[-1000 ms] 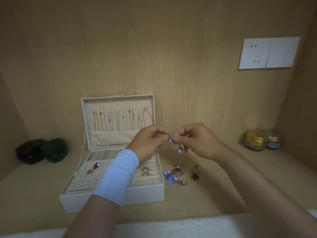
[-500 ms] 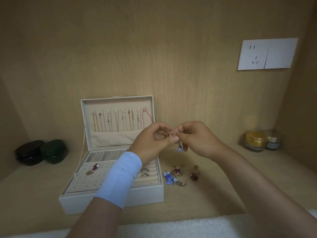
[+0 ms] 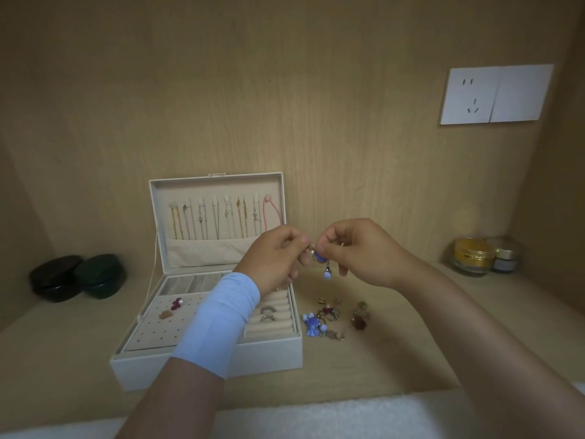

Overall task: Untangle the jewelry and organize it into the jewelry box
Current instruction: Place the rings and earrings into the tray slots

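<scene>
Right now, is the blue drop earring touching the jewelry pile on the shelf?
Apart. Head view: left hand and right hand pinch the blue drop earring above the pile, bare shelf between.

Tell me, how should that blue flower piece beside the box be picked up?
Probably pinch the blue flower piece by its bloom from above: it lies flat on the shelf, other jewelry crowding its right, the box at its left.

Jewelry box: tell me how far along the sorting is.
Done: necklaces hang in the jewelry box lid, two earrings sit on its stud panel, two rings in its rolls. In hand: left hand and right hand pinch a blue drop earring. Left: the tangled pile beside the box.
</scene>
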The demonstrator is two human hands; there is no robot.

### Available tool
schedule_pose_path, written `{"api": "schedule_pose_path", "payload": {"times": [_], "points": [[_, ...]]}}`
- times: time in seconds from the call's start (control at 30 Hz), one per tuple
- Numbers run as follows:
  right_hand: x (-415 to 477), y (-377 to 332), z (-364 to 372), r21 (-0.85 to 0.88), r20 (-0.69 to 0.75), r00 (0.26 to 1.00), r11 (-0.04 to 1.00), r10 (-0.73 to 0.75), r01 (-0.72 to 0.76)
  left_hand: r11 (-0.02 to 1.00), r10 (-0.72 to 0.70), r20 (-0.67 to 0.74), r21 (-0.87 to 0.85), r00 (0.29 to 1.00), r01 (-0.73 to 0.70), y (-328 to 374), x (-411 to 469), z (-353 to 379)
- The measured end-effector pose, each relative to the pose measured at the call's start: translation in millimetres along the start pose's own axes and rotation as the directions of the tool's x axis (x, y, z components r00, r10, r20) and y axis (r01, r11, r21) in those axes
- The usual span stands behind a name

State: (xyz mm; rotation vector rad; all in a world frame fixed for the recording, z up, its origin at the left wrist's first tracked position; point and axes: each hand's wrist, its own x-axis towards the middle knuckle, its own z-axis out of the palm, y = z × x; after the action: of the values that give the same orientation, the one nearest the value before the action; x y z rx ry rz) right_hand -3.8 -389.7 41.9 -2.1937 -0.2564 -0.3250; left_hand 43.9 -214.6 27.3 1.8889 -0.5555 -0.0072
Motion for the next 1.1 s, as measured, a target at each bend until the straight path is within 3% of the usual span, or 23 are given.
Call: {"api": "schedule_pose_path", "payload": {"times": [0.27, 0.47, 0.57, 0.73, 0.9, 1.1], "points": [[-1, 0, 4, 0.168, 0.000, 0.999, 0.985, 0.037, -0.036, 0.999, -0.015, 0.011, -0.033, 1.000, 0.016, 1, 0, -3], [1, 2, 3, -0.104, -0.012, 1.000, 0.994, -0.021, 0.020, 0.997, 0.057, -0.024, -0.048, 0.998, -0.059, 2, -1, -2], [0, 0, -1, -0.114, 0.005, 0.999, 0.993, -0.037, 0.037, 0.991, 0.063, -0.038, -0.117, 0.997, -0.067, 4, -2, -4], [-2, -5, -2, 0.043, 0.025, 0.998, 0.998, 0.053, -0.054, 0.978, 0.076, -0.017, -0.195, 0.997, -0.078, 10, -6, -8], [-3, -7, -3, 0.176, -0.009, 0.998, 0.983, 0.056, -0.054, 0.946, 0.031, 0.019, -0.323, 0.999, -0.023, 8, -5, -10], [-2, -6, -5, 0.200, 0.030, 0.988, 0.968, 0.149, -0.152, 0.961, 0.052, 0.037, -0.273, 0.998, -0.040, 6, -4, -11]]}}
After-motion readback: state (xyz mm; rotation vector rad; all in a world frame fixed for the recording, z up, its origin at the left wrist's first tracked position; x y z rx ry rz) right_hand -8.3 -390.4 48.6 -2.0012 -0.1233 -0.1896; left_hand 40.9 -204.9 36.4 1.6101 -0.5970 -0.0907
